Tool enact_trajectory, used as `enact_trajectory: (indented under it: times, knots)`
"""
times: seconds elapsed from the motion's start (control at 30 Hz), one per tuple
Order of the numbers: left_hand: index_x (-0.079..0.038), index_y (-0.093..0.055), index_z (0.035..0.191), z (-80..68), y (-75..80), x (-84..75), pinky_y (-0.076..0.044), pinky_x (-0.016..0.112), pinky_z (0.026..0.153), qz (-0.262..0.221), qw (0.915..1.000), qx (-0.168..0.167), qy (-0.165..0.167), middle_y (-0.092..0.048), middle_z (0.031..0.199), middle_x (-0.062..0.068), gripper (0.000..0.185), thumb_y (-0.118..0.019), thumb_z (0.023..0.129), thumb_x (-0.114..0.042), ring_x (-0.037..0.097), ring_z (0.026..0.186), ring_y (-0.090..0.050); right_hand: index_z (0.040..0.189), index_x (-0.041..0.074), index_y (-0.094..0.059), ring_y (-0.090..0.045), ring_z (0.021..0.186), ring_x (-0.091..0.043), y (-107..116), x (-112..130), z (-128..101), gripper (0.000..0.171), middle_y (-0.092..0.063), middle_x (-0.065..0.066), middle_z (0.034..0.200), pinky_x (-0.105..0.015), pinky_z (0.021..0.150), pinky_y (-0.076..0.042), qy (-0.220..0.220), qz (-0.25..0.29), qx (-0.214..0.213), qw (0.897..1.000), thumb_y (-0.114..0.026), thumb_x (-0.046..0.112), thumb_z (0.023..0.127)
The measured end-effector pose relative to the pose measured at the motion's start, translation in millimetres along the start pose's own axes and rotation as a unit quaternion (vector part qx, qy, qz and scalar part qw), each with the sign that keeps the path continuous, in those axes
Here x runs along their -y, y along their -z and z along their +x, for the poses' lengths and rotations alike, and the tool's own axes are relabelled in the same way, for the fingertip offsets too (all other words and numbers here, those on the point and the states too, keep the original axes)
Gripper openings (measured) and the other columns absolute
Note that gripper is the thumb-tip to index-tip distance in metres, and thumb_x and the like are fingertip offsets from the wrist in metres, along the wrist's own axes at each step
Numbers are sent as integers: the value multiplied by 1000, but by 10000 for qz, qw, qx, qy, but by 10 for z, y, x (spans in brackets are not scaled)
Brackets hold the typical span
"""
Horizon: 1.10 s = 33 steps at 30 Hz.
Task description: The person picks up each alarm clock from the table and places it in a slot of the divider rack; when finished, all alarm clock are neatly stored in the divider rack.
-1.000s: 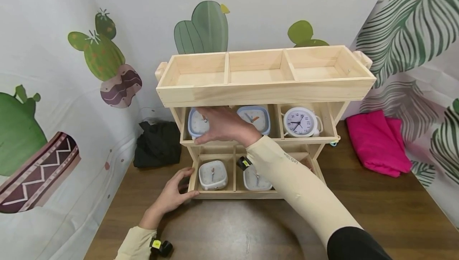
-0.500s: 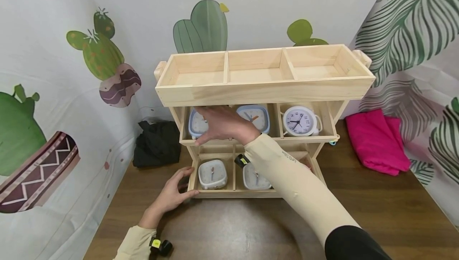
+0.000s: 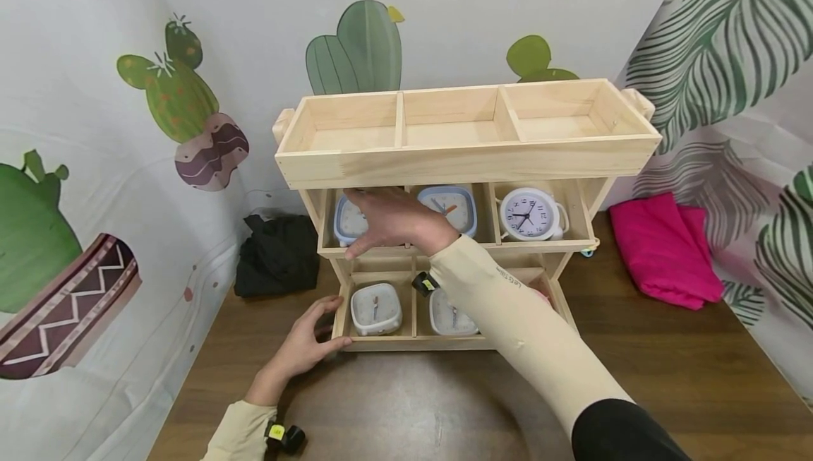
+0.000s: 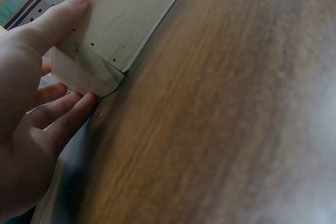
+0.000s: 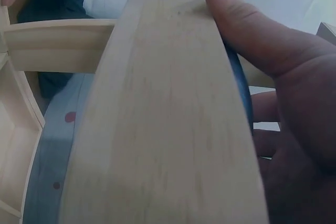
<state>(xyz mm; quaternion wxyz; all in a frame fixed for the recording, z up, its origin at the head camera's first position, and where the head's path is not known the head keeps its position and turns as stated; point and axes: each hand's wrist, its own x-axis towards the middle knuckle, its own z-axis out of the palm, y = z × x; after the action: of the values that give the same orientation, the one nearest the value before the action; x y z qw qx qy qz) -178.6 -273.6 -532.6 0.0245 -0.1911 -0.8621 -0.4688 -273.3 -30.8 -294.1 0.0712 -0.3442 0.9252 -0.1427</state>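
Note:
A three-tier wooden rack [image 3: 470, 164] stands on the table. At the left compartment of its middle tier, my right hand [image 3: 401, 218] grips a square blue-rimmed alarm clock [image 3: 348, 222]. The thumb lies at the tier's front board, and the fingertips are hidden under the top tier. Only a strip of the blue rim [image 5: 241, 85] shows in the right wrist view, beside the wooden board [image 5: 163, 108]. My left hand [image 3: 303, 342] holds the bottom tier's front left corner. Its thumb [image 4: 63, 17] lies on the wood while the fingers touch the corner from below.
Another blue-rimmed clock [image 3: 454, 210] and a round white clock [image 3: 529, 215] sit in the middle tier. White square clocks [image 3: 376, 309] lie in the bottom tier. Black cloth [image 3: 278, 255] lies left of the rack, pink cloth [image 3: 667, 253] right. The top tier overhangs the middle one.
The right wrist has turned slightly, its worn camera shifting a little left and up. The right hand stays at the same clock; the left hand keeps its place.

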Motion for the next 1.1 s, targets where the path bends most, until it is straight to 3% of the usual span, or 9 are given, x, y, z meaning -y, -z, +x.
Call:
enact_trajectory:
  times: [0.2,0.37,0.53,0.7,0.93,1.1]
  knots:
    - [-10,-50,137,-19,13,19,-57,40,89,24,10000,-8,-18,-46,143,10,71,-84,77,-28,28,128,-47,157,17,-19,-31,144,-26,-22,43,-15,112,-28,-4,160,-40,118,-31,20,-26,-85,10000,-76,63,72]
    - [-12,-51,137,-51,34,3,-57,42,89,77,10000,-25,36,-46,143,9,70,-84,77,-28,29,128,-47,153,11,-29,-37,140,-28,-85,84,-100,107,-32,-7,157,-39,117,-33,506,-687,-768,9934,-73,66,73]
    - [-13,-50,137,-52,38,-22,-57,43,90,115,9999,-5,49,-45,143,9,70,-83,78,-30,29,128,-47,144,5,-45,-37,140,-28,-136,64,-362,97,-37,-12,153,-38,119,-30,1329,-1206,-1773,9677,-71,67,75]
    - [-12,-51,137,-36,65,-27,-55,44,93,310,9995,-6,99,-46,143,10,72,-84,77,-33,29,130,-47,141,6,-48,-43,136,-29,-191,-16,-735,85,-47,-14,145,-42,118,-31,1802,-862,-2345,9514,-70,60,80]
    - [-8,-50,138,-37,96,-49,-51,44,99,916,9956,-28,-182,-48,142,12,75,-83,77,-35,28,130,-48,139,4,-51,-46,133,-32,-246,-257,-1255,77,-49,-17,143,-48,114,-36,1963,-447,-3216,9252,-69,55,84]
    - [-7,-47,141,-74,177,-147,-45,49,103,1549,9870,-155,-401,-46,144,12,76,-82,79,-34,29,130,-47,132,-1,-57,-52,124,-35,-248,-505,-1646,70,-55,-20,135,-38,114,-37,2042,-245,-4113,8880,-62,54,90]
